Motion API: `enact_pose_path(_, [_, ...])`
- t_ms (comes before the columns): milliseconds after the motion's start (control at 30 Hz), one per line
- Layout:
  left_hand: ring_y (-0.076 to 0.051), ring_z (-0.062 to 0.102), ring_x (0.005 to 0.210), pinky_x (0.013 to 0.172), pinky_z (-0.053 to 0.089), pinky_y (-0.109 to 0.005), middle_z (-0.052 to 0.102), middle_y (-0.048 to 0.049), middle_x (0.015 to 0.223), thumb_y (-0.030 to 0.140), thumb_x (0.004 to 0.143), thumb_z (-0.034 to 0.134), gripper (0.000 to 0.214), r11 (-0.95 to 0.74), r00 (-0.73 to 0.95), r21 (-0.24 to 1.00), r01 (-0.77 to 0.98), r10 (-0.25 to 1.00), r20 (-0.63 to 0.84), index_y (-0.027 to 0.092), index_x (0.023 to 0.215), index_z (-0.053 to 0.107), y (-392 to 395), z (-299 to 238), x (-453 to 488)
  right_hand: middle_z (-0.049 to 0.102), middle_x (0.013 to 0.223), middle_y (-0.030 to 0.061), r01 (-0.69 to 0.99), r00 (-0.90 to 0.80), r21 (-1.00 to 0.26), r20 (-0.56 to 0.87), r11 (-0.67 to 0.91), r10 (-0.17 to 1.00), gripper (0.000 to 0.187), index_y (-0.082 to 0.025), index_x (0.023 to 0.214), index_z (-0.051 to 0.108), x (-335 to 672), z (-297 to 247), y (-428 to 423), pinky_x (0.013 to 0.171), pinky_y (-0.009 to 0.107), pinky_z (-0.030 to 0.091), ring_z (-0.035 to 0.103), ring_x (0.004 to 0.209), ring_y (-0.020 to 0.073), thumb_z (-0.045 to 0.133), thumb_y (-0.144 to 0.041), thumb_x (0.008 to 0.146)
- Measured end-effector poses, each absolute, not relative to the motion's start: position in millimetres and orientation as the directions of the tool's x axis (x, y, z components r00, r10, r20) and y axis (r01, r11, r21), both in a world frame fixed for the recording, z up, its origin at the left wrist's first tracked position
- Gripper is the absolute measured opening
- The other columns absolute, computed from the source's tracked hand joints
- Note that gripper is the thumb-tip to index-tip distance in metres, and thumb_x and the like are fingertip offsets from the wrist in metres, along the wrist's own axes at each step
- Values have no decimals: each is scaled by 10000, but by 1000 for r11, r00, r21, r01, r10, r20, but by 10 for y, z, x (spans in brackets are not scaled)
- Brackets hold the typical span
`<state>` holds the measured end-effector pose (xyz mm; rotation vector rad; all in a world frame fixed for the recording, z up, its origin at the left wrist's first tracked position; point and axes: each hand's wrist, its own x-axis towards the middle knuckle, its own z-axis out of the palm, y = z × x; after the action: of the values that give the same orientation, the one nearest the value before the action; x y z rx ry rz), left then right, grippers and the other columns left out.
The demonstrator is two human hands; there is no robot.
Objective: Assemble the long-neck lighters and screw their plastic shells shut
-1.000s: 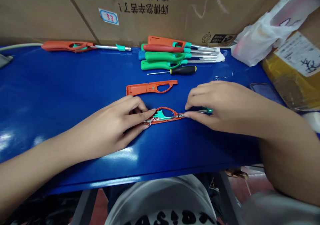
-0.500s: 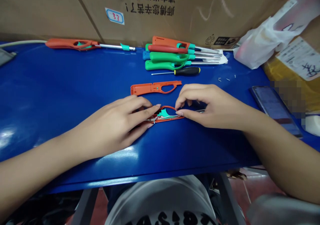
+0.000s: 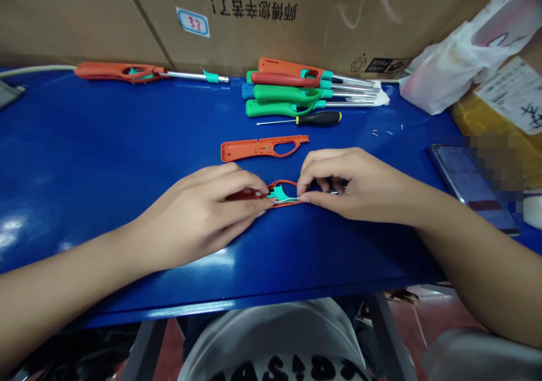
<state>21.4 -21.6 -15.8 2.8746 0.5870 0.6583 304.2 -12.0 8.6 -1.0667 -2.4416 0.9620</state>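
Observation:
An opened orange gas lighter (image 3: 288,206), its half casing lying with the inside up, sits on the table between my hands. Its teal trigger (image 3: 278,193) shows in the loop, and a thin white wire (image 3: 290,200) runs along below it. My left hand (image 3: 207,209) is closed over the handle end, thumb and fingertips gripping just left of the trigger. With thumb and forefinger, my right hand (image 3: 355,183) pinches the wire at the neck of the casing. Part of a metal tube shows under its fingers. Behind lies the matching orange casing half (image 3: 243,150).
Several lighters (image 3: 288,93) lie in a stack by the cardboard box (image 3: 237,42), with a screwdriver (image 3: 319,119) before them. Small screws (image 3: 389,132) lie to the right, near a phone (image 3: 474,186). Another orange lighter (image 3: 114,71) lies at the back left.
My left fingertips have shifted slightly right and down, nearer the trigger. The wire looks straighter between my hands. My right hand keeps its pinch, slightly lower.

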Motion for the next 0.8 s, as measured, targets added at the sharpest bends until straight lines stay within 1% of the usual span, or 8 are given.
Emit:
enact_pose_path(133, [-224,701,918,769,546,-346,734,-121,1126,211,1040,607,197,-916,836,179,359,401,374,158,1156,757,-235,-126,222,721,912,5,542,-664,-695,-11,471,748,79,-201,883,769,3045,107,-130,669,263,444,602,762,112,695,-192,910])
enact_pose_path(233, [-229,702,879,724,538,-351,739,-121,1104,241,1053,594,214,-921,848,120,370,388,361,146,1104,778,-255,-113,244,720,920,-3,547,-665,-689,-14,475,747,86,-203,867,763,3050,102,-133,693,265,447,604,771,110,692,-166,898])
enact_pose_path(333, [-239,710,881,716,539,-359,745,-117,1090,261,1066,572,244,-920,854,69,385,384,352,140,1083,783,-272,-109,262,714,921,-5,576,-651,-670,-30,468,758,73,-206,859,745,3052,95,-135,682,269,433,601,768,112,693,-177,900])
enact_pose_path(467, [-242,717,900,716,539,-355,757,-109,1102,256,1070,564,241,-919,858,31,392,378,349,141,1122,769,-282,-99,254,715,956,2,615,-657,-606,-41,504,752,67,-213,885,726,3041,103,-148,679,282,403,616,830,133,675,-180,914])
enact_pose_path(600, [-228,713,927,727,532,-334,770,-81,1124,244,1074,557,248,-923,870,-1,384,361,335,193,1241,732,-275,-102,231,713,991,12,662,-658,-507,-40,552,752,92,-210,906,699,3019,124,-174,673,305,366,612,858,153,624,-163,932])
enact_pose_path(667, [-224,707,909,716,524,-332,770,-75,1117,251,1073,560,241,-922,870,-11,387,361,334,200,1233,734,-272,-111,230,712,990,12,669,-656,-494,-42,555,754,96,-210,907,693,3008,131,-185,666,308,356,610,855,156,615,-161,933])
enact_pose_path(800, [-223,691,866,698,512,-340,761,-83,1089,271,1073,562,230,-920,871,-20,391,363,330,179,1145,761,-274,-120,243,713,975,9,676,-636,-514,-47,527,770,102,-212,902,709,2995,133,-192,647,300,357,605,839,152,633,-144,911])
